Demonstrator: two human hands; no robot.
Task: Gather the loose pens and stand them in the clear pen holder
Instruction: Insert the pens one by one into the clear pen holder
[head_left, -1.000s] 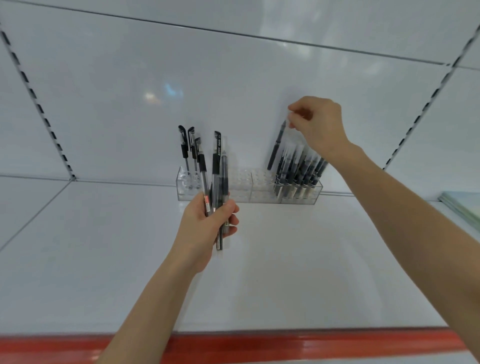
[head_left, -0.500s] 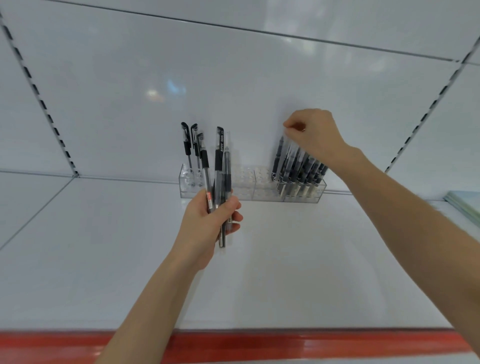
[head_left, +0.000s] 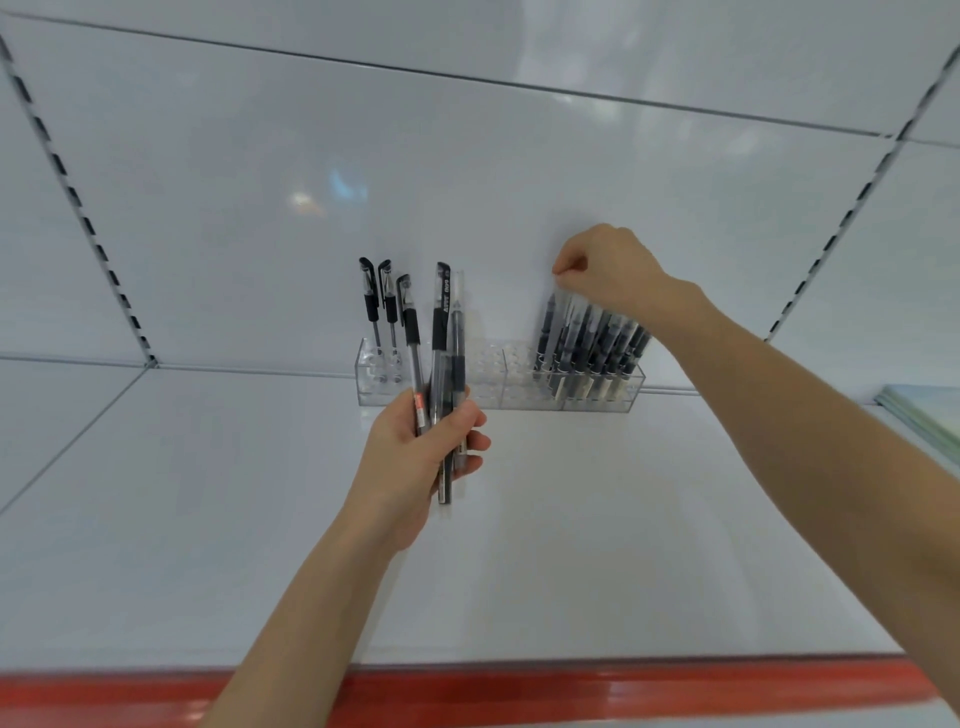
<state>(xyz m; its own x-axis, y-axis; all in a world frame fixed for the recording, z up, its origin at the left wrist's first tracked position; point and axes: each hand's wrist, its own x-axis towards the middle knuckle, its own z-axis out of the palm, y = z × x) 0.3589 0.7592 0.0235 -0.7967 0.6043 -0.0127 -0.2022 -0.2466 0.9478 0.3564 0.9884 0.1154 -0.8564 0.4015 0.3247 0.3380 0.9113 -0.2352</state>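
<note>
Pens (head_left: 441, 364): you've got a small bunch gripped upright in your left hand (head_left: 421, 452), just in front of the clear pen holder (head_left: 493, 374) at the back of the shelf (head_left: 623, 519). Your right hand (head_left: 605, 270) pinches the top of one pen (head_left: 551, 322) standing in the holder's crowded right end.

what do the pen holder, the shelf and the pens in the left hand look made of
Pen holder: clear rigid plastic, probably acrylic; you can see straight through its walls. Shelf: white and glossy, perhaps painted metal, given soft reflections. Pens in the left hand: see-through plastic barrels, black caps, darker sleeves that may be rubber.
</note>
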